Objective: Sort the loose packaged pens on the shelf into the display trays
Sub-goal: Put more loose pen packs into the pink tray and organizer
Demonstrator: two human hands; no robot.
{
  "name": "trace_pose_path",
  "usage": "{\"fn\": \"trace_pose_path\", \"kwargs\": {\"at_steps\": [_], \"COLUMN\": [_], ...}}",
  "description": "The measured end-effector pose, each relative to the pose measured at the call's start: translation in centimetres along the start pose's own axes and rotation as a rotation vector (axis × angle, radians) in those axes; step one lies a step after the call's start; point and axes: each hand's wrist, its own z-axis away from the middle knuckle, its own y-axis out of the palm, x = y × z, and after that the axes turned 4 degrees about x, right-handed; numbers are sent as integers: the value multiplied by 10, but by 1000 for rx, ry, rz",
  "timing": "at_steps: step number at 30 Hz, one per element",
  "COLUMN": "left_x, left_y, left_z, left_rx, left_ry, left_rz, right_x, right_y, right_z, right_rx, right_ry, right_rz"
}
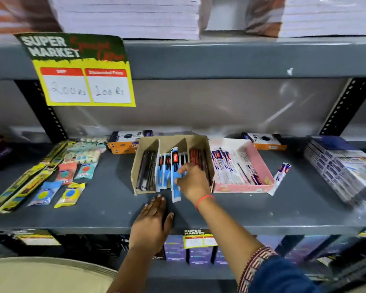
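**shelfstacker:** So where's the pen at right now? Looks like the right hand (191, 181) has its fingers pinched on a blue packaged pen (175, 176), which stands in the middle slot of the brown cardboard tray (136, 166), lower end poking out over the front lip onto the grey shelf (262, 210).

**penaisle_guy:** Yep, thumb and fingertips closed on the pack around mid-length. Left hand (151, 220) lies flat on the shelf just in front of the tray, fingers together and stretched out, holding nothing.

**shelfstacker:** How would these handle, you reckon?

**penaisle_guy:** My guess: very light, thin plastic sleeve, a bit slippery and floppy at the ends, stiff only where the pen sits inside. Grab it over the pen body, not the sealed tail, or it'll bend and snag on the divider.

**shelfstacker:** There's also one loose white packaged pen (280, 176) leaning on the outside right wall of the pink tray (260, 163).

**penaisle_guy:** Same deal, pinch it mid-body. Nothing fragile, just slidey.
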Motion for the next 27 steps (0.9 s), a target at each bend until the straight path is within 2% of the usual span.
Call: {"fn": "trace_pose_path", "kwargs": {"at_steps": [5,10,19,23,27], "left_x": [3,8,9,8,6], "left_y": [6,8,7,6,7], "left_z": [-1,-4,-5,-4,-4], "left_rx": [-73,-77,-89,-40,-77], "left_ry": [37,86,97,96,91], "left_rz": [20,38,41,34,7], "right_x": [18,22,19,21,24], "right_y": [26,37,39,38,27], "right_z": [-12,-32,-50,-41,-24], "right_rx": [29,86,100,47,-54], "right_ry": [-32,4,3,-59,-174], "right_rz": [346,488,556,571,479]}}
